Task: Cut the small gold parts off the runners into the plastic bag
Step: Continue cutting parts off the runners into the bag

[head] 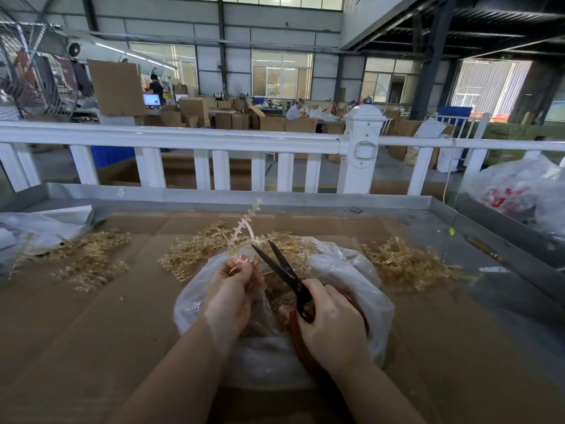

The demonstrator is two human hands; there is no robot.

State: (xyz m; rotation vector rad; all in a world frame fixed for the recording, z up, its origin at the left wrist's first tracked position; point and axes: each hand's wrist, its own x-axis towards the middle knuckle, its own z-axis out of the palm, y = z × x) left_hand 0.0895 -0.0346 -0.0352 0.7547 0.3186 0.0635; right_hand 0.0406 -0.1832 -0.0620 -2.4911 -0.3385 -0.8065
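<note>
left pile [82, 258]: loose heap of gold runners lying on the surface, thin and spiky, branch-like, matt straw-gold; a crumpled clear bag lies just behind it.
surface [91, 316]: flat brown cardboard sheets inside a grey metal tray rim; dull, slightly creased.
left hand [232, 289]: fingers curled round the lower end of one runner, held over the bag mouth.
runner [244, 228]: pale, slender, curved stem with short side stubs, rising up and away from the left hand; looks light and springy.
step: judged to be snipping parts off this runner. Best to keep the cut point right above the bag opening, blades close to the stem, so parts drop in and do not fly.
bag [360, 289]: thin, glossy, wrinkled clear plastic, mouth spread open under both hands; gold bits show inside.
scissors [281, 267]: long black blades, parted in a narrow V, tips beside the runner base; reddish handles.
right hand [330, 325]: wrapped round the scissor handles.
right pile [406, 261]: more gold runners, tangled, touching the bag's far right edge.
risk: judged that springy stems may flick cut parts past the bag.
</note>
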